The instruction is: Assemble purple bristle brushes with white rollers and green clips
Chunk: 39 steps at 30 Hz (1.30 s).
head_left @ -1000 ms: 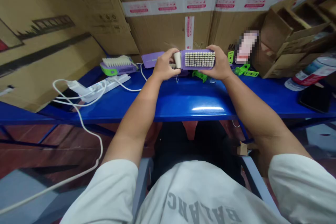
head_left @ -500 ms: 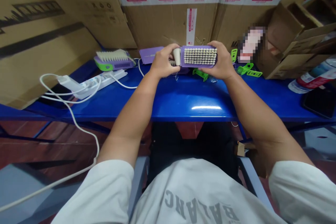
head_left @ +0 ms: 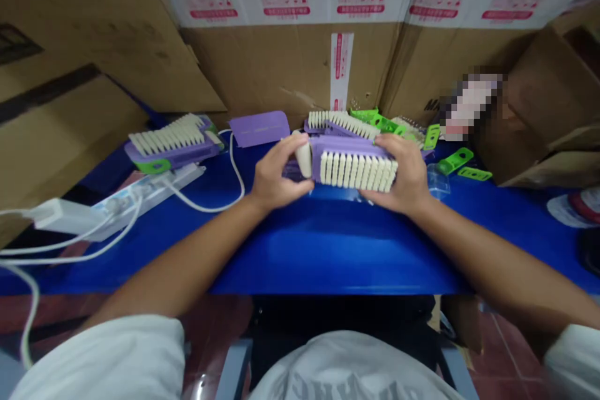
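A purple brush (head_left: 349, 145) with rows of thick cream bristles is held level above the blue table, its bristles facing me and downward. My left hand (head_left: 277, 176) is closed around the brush's left end, thumb and fingers at a cream cylinder (head_left: 304, 159) there. On the right end, my right hand (head_left: 407, 170) is closed, fingers on top and thumb underneath. Behind it lies another bristled purple piece (head_left: 340, 120) beside bright green plastic parts (head_left: 377, 120). A flat purple panel (head_left: 260, 128) lies behind my left hand.
To the left, a purple and green bristled brush (head_left: 171, 142) sits by a white power strip (head_left: 150, 197) with white cables. Loose green clips (head_left: 455, 161) and a clear plastic piece (head_left: 438, 182) lie at right, near a cardboard box (head_left: 539, 112) and a bottle (head_left: 574, 207). Large cartons (head_left: 281, 69) wall the back.
The view has moved closer and tilted up toward the table. The brush in my hands has tipped so that its bristles point more downward. Both hands keep their hold.
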Tool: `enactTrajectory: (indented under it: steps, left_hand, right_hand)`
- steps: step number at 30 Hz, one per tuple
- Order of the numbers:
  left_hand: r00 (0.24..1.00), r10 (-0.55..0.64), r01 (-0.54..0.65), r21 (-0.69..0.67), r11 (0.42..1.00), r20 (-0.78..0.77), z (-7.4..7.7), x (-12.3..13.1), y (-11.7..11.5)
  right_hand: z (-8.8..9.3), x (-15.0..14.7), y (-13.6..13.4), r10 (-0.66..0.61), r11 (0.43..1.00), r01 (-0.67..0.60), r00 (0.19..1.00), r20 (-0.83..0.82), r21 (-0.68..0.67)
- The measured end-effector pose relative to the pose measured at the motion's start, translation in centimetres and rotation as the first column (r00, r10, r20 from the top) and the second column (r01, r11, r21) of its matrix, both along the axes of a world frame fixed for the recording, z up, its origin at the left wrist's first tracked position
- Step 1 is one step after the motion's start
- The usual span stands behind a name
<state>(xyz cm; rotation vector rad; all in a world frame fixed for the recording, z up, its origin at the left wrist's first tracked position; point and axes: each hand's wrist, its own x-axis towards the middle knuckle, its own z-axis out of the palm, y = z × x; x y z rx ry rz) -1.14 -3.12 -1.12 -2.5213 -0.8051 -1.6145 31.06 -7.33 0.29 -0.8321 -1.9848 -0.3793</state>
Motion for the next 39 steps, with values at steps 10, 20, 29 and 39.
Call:
enactTrajectory:
  steps: [10,20,29,39]
  left_hand:
    - [0.998,-0.048,0.043,-0.126,0.991,-0.035,-0.2,-0.3,0.5]
    - [0.996,-0.083,0.076,-0.237,0.969,-0.018,-0.2,0.3,1.9]
    - [0.980,-0.193,0.198,-0.259,0.945,0.046,2.2,1.3,3.5]
    - [0.992,-0.118,0.112,-0.118,0.987,-0.046,1.9,2.4,2.4]
  right_hand:
    - [-0.8,0.4,0.9,-0.024,1.000,0.024,1.000,0.008,-0.016]
    - [-1.4,1.1,3.4,0.112,0.993,-0.115,0.991,-0.070,-0.040]
    - [3.8,3.0,4.2,0.102,0.968,-0.083,0.992,0.070,-0.238]
    - [2.4,3.8,2.2,0.095,0.985,-0.086,0.994,0.054,-0.149]
